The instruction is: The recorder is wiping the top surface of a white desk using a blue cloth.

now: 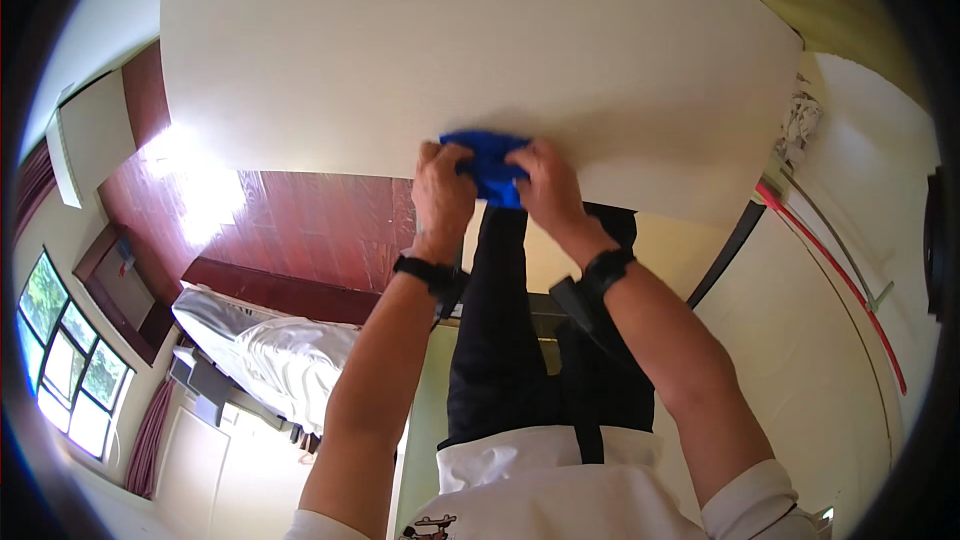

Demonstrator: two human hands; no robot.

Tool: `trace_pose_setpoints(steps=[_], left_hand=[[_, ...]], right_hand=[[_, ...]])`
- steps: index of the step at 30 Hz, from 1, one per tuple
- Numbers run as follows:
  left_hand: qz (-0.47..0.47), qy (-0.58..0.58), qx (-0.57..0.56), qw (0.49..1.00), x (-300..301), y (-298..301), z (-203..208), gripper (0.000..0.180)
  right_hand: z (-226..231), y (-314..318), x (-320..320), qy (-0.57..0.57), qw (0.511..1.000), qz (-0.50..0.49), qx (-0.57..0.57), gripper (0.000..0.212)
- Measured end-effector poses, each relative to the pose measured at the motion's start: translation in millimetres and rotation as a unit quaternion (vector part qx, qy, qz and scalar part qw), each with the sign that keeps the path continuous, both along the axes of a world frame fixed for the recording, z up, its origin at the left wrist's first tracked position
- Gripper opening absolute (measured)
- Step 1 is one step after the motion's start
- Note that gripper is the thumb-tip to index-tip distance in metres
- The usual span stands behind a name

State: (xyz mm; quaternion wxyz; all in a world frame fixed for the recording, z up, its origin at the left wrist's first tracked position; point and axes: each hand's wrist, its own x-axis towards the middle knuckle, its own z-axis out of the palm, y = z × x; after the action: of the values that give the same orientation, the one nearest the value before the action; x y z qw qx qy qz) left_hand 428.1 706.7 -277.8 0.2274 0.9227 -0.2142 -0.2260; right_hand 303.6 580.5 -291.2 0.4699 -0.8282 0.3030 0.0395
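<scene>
A small blue cloth [490, 150], bunched or folded, lies between my two hands at the near edge of a pale tabletop [450, 40]. The fingers of my left hand [443, 195] are curled onto its left side. My right hand [550, 190] grips the right side in the same way, thumb and fingers closed on the fabric. Part of the cloth hangs at the table's edge, above my dark trousers. Some fingertips are hidden in its folds. Both wrists carry black bands.
To the left is a reddish wooden floor [300, 225] with bright glare. A bed with white bedding [295, 360] stands at lower left, near a window [70, 355]. On the right, a red pole [840, 280] runs along a pale surface beyond the table's corner.
</scene>
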Motion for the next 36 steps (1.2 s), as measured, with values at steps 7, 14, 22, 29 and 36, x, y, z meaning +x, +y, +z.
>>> trace_pose_setpoints(steps=[7,14,22,29,36], left_hand=[[0.000,-0.042,-0.027,0.999,70.1,2.4,-2.3,0.029],[0.053,0.005,0.039,0.998,38.7,42.7,-1.0,0.029],[0.077,-0.002,0.045,0.996,63.0,90.8,15.9,0.031],[0.003,-0.031,0.004,1.000,125.8,48.0,1.8,0.030],[-0.040,-0.094,-0.048,0.994,200.5,-57.8,-16.0,0.032]], right_hand=[[-10.3,-21.2,79.8,-0.054,0.997,0.034,-0.038,0.035],[0.9,28.8,63.3,-0.010,0.998,0.060,-0.009,0.032],[2.9,66.4,96.7,-0.049,0.995,0.074,0.052,0.032],[-3.3,27.2,134.7,-0.082,0.995,0.064,0.007,0.034],[-19.5,-80.7,202.9,-0.141,0.983,0.054,-0.104,0.038]])
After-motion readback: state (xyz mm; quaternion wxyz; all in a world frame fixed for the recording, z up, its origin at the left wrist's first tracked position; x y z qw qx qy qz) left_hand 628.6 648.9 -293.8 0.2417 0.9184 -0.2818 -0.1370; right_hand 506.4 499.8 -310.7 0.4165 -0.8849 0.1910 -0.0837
